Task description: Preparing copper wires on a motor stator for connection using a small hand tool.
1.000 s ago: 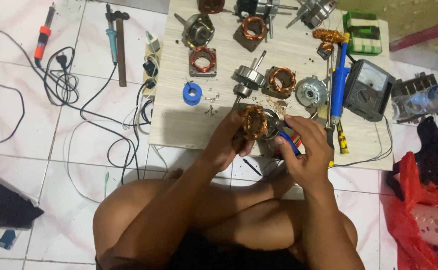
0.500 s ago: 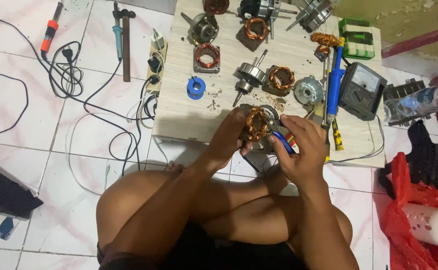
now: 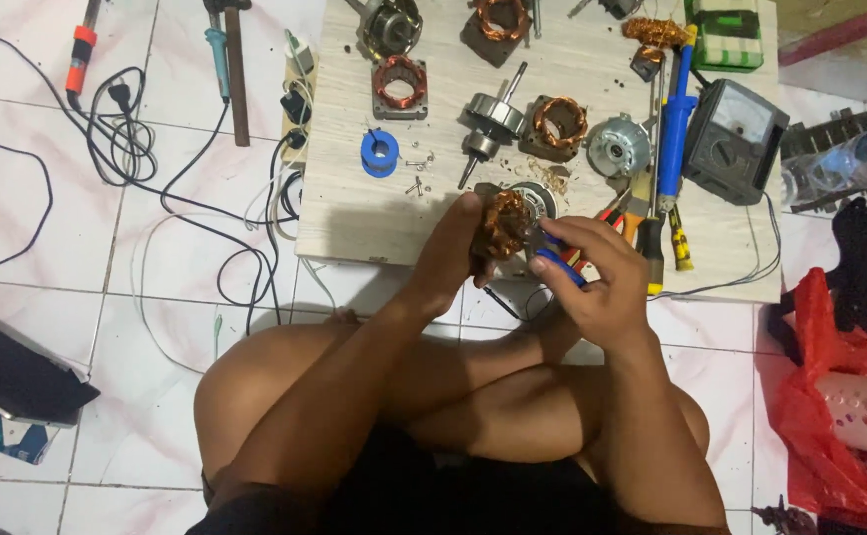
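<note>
- My left hand point(image 3: 453, 248) is wrapped tight around the copper-wound stator point(image 3: 502, 224), just over the bench point(image 3: 354, 213) front edge.
- My right hand point(image 3: 597, 282) is closed on blue-handled pliers point(image 3: 552, 260), their tip at the coil.

Copper-orange coil point(image 3: 501, 224) — blue spool point(image 3: 379, 153)

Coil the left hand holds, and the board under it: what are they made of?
Coil in the left hand: looks like enamelled copper wire, glossy orange-brown strands; any core inside is hidden. Board: seems laminated wood or chipboard, pale matte grain pattern, straight cut edges.
</note>
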